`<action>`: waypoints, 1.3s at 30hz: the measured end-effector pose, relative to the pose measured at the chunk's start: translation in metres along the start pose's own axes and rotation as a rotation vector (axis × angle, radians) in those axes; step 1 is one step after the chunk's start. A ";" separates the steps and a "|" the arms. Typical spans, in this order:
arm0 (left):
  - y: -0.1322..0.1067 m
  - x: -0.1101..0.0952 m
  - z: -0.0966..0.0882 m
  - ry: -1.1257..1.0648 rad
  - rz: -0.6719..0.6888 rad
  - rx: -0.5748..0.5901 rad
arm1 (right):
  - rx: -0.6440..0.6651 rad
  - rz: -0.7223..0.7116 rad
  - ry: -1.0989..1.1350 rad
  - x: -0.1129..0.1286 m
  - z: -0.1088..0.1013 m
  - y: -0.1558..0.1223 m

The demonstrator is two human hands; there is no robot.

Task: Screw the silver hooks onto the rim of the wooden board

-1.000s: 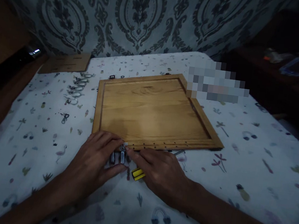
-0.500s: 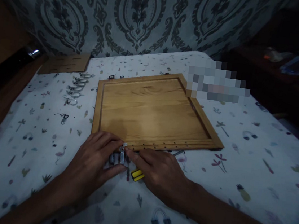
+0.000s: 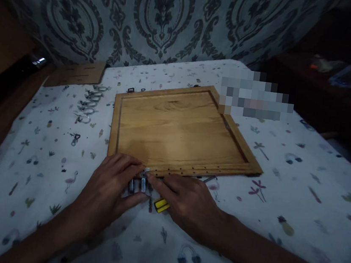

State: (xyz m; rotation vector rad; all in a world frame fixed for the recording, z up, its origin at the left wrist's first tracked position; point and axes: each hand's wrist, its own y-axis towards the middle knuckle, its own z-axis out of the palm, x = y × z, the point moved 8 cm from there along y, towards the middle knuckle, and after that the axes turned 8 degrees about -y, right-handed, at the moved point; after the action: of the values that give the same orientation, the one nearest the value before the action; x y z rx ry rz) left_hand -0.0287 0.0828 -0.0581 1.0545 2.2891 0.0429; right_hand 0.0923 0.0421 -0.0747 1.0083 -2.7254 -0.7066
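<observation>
A framed wooden panel (image 3: 179, 127) lies flat, with small dark holes along its near edge. At the near-left part of that edge, a small silver metal fitting (image 3: 143, 184) sits against the wood. My left hand (image 3: 107, 187) is curled around the fitting, its index fingertip on top and its thumb below. From the other side, my right hand (image 3: 189, 203) presses its index fingertip on the fitting, the other fingers folded under. Beside the right hand, a yellow-and-black handle (image 3: 161, 205) shows partly; whether that hand touches it, I cannot tell.
Several metal hooks (image 3: 89, 104) lie in a row left of the panel, with a small dark fitting (image 3: 74, 138) nearer. Brown cardboard (image 3: 77, 71) rests at the back left. A patterned cloth (image 3: 282, 196) covers the table. Small dark fittings (image 3: 131, 90) lie behind the panel.
</observation>
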 end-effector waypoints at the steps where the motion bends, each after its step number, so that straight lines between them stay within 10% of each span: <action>1: 0.000 -0.001 0.000 -0.003 0.002 -0.003 | -0.002 0.001 -0.002 0.000 0.000 0.000; 39: 0.001 0.009 -0.005 -0.027 -0.064 0.100 | -0.006 0.024 0.009 0.000 0.002 0.000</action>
State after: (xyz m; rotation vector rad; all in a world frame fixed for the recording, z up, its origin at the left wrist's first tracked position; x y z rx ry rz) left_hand -0.0357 0.0909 -0.0588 1.0244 2.3193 -0.1125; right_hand 0.0917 0.0425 -0.0762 0.9736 -2.7218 -0.7044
